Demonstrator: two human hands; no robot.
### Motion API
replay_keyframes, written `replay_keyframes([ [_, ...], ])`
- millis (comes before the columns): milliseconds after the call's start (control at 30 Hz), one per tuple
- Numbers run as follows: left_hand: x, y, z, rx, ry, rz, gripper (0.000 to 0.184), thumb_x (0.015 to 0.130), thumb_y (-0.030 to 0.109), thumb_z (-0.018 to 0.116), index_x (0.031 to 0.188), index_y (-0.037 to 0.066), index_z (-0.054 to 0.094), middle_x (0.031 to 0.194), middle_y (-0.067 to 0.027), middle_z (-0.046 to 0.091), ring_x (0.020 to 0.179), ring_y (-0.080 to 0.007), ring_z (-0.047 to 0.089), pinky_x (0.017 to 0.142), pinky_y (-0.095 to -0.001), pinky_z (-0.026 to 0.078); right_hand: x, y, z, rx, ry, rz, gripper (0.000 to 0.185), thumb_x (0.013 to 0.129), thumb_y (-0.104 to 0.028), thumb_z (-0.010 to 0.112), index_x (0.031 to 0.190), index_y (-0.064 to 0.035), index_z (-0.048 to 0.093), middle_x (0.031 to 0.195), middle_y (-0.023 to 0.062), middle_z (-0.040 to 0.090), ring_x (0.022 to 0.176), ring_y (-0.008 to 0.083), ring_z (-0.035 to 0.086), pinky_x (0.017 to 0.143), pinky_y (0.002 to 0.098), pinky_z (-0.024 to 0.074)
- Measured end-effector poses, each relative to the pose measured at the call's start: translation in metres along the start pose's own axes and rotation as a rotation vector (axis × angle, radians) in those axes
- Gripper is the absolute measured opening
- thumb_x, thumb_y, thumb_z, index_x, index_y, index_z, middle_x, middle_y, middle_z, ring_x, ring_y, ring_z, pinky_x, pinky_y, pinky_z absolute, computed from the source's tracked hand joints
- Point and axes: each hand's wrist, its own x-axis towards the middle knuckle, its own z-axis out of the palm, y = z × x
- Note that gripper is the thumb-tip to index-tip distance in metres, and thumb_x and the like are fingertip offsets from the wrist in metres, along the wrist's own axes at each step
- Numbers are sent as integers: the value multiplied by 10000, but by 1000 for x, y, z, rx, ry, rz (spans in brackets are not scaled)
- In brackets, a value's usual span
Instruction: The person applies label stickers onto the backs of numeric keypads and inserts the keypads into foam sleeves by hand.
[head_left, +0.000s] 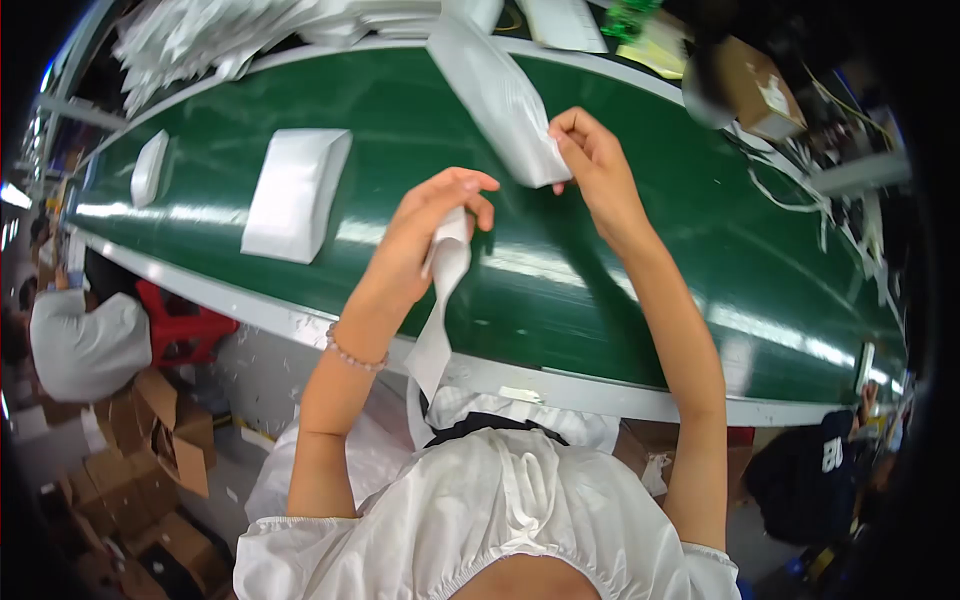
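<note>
My right hand [592,165] pinches the lower end of a long white plastic packet [500,100], which slants up and left over the green belt [390,110]. To its left, my left hand [440,215] is closed around a curled white strip [438,320] that hangs down past the belt's near edge. The left index finger and thumb reach toward the packet without touching it. On the belt left of my hands lies a flat white packet [295,195], and a smaller white one [149,169] lies farther left.
White bags [190,45] are heaped beyond the belt at the upper left. A cardboard box [760,90] stands at the upper right. Open cartons [170,430] and a red stool [180,325] are at lower left. People sit at both ends [90,335].
</note>
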Motion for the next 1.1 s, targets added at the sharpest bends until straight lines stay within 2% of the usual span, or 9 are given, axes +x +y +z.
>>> replay_keyframes([
  [167,35,-27,53,135,-48,23,264,891,233,561,1047,21,546,822,-73,584,642,-67,477,519,-146,338,-60,-1,-37,253,73,12,44,891,-65,500,879,-23,512,994,55,569,742,110,494,584,222,435],
  [233,48,-37,68,155,-92,84,264,894,218,563,1059,16,529,855,-77,585,687,-78,503,543,-149,368,-74,12,-42,108,100,-173,79,869,-45,523,944,-18,526,1047,68,560,756,120,496,605,219,433],
  [500,43,-69,47,-42,150,-196,298,886,198,588,1077,-15,503,954,-80,571,865,-132,549,741,-232,447,-93,13,-25,-122,276,-246,207,812,-50,591,1014,-11,577,1041,71,571,741,141,510,635,236,435],
  [600,50,-88,30,146,318,-59,322,881,218,599,1092,-7,506,994,-97,571,915,-141,546,827,-257,439,-104,22,-16,-394,155,-558,391,728,-227,732,1031,-25,589,992,88,601,760,207,575,699,287,467],
  [667,39,-76,34,207,322,-78,356,881,244,596,1116,-3,495,1040,-112,550,927,-148,538,855,-260,428,-110,27,1,-487,215,-602,459,734,-314,722,1068,-39,569,987,97,595,810,267,583,728,333,474],
  [700,38,-81,39,190,190,-98,356,881,244,596,1116,-3,495,1040,-112,550,927,-148,538,855,-260,428,-111,29,6,-541,241,-565,418,752,-276,694,1077,-51,559,989,92,572,806,262,568,717,332,470],
  [800,38,-81,52,239,536,27,323,902,253,524,1081,-15,512,1006,-79,560,893,-144,545,789,-261,459,-109,41,-3,-680,221,-573,252,775,-83,611,1024,-76,572,895,49,496,700,204,510,632,309,435],
  [900,49,-87,26,121,218,39,324,928,231,481,1114,-34,481,1095,-126,538,987,-155,537,815,-273,463,-103,48,-18,-580,264,-532,200,778,-4,582,962,-79,604,875,25,484,669,162,486,602,265,410],
  [1100,57,-85,21,153,273,-19,300,934,191,458,1120,-44,471,1113,-142,530,1002,-160,529,840,-265,452,-94,44,-34,-257,237,-437,142,812,16,565,906,-72,625,878,8,516,673,115,477,591,227,391],
])
